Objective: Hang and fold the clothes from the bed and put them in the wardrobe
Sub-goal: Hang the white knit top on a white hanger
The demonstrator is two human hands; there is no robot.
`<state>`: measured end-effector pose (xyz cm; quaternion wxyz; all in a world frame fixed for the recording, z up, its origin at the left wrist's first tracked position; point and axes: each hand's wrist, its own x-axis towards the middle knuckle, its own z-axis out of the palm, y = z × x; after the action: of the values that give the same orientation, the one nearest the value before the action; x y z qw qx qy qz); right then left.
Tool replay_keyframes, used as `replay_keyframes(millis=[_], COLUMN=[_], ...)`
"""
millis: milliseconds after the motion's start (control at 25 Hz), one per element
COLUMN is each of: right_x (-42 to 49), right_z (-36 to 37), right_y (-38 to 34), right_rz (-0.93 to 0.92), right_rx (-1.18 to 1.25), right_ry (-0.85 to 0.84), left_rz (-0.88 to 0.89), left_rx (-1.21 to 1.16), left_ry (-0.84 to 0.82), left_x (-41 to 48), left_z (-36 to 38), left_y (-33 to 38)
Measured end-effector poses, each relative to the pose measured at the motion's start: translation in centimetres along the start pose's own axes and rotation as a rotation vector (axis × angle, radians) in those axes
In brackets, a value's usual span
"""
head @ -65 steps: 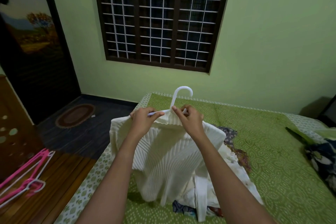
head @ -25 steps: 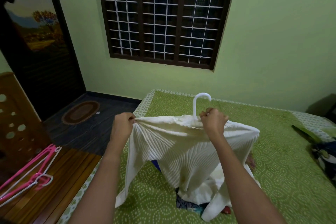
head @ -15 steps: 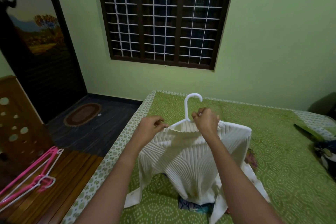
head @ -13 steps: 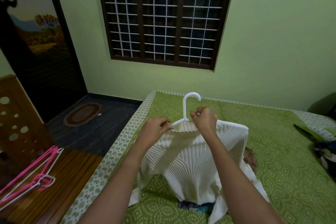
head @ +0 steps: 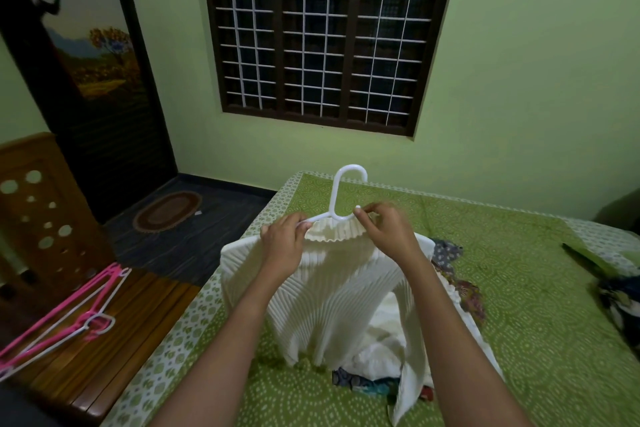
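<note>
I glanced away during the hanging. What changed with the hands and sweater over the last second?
The left hand released the white sweater at its shoulder and moved inward to pinch the white hanger by the collar. The right hand stayed pinching the collar; the pink hangers are unmoved.

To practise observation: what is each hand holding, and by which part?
Both hold the white sweater on its hanger. The left hand pinches the collar's left edge at the hanger arm; the right hand pinches its right edge.
</note>
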<state>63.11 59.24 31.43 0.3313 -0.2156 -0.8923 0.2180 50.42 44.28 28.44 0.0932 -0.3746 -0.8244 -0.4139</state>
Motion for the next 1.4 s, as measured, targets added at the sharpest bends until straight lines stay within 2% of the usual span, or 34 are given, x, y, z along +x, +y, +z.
replay_keyframes(millis=[120,480,880,1000,1280,1400], right_x=[-1.9,-11.2,-31.3,-36.1,-45.3,-49.1], right_z=[0.4,-2.1,-8.9,-12.2,-19.0,-21.5], right_y=[-0.5,-6.3,-11.1,-11.2,-10.8,-10.3], right_rz=[-0.005,0.004,0.195,0.263,0.344,0.360], right_rx=[-0.016,0.048,0.023,0.012,-0.031,-0.165], right_ry=[-0.094,-0.035,0.016,0.069,0.158,0.359], left_rz=[-0.027,-0.062,0.034,0.087,0.072,0.009], left_rx=[-0.037,-0.203,-0.319,-0.343,-0.416,-0.386], left_ry=[0.012,0.017,-0.107,-0.182,-0.310,-0.297], left_x=[-2.0,-11.8,-29.2,-32.6,-40.3,-43.9], left_z=[-1.1,-7.0,-11.4,-11.1,-10.2,-9.6], left_y=[0.2,1.5,6.0,8.8,15.4,19.5])
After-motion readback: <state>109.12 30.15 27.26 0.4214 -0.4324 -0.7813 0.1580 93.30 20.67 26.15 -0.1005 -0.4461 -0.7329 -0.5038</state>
